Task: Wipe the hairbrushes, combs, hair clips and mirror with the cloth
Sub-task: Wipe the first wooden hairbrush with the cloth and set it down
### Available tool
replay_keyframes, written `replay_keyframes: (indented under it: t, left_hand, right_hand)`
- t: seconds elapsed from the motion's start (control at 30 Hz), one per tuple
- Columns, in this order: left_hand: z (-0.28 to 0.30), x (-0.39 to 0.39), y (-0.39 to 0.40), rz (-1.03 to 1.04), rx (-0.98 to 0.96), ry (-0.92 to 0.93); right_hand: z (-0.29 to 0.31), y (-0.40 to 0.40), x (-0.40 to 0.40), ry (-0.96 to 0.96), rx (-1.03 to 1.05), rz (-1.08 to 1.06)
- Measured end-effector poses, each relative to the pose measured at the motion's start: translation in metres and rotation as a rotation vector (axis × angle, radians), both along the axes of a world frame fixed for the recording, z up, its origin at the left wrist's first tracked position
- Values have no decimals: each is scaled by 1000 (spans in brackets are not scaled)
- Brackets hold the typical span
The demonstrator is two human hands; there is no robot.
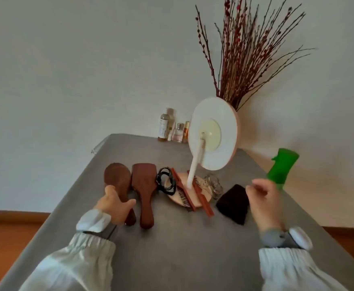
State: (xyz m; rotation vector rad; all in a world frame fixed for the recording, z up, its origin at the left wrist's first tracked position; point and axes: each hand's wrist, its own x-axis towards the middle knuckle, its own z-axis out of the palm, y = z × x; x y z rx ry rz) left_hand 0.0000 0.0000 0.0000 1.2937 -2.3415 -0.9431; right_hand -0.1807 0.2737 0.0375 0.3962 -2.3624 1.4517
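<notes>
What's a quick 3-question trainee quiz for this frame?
1. True or false: the left hand is over the oval hairbrush.
2. What lies nearest the right hand: A) dark cloth B) bottles C) black hair ties?
3. Fill in: the mirror shows the camera its ____.

Key: 1 true; 2 A; 3 back.

No legible text in view: the tall clear bottle of amber liquid [164,126] standing against the back wall carries a pale label with fine print too small and blurred to read, and no other markings can be made out.
</notes>
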Motion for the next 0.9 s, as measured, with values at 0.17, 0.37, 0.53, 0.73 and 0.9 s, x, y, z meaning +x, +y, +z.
replay_keyframes:
  t: [0.17, 0.37, 0.53, 0.73, 0.9]
  left_hand:
    - [7, -16, 5, 108, 148, 144]
    - [-7, -24, -3, 221, 331, 380]
    - [-5, -20, -4, 168, 523, 671]
    - [9, -10, 8, 18, 769, 1000]
    - [20, -5, 11, -73, 875, 1074]
  right_hand:
    - [16, 13, -41, 34, -89, -246]
    - [29, 15, -81, -67, -99, -327]
    - [31, 12, -100, -106, -136, -256]
    - [35, 12, -89, -59, 23, -266]
    - [48, 15, -37, 1, -148, -323]
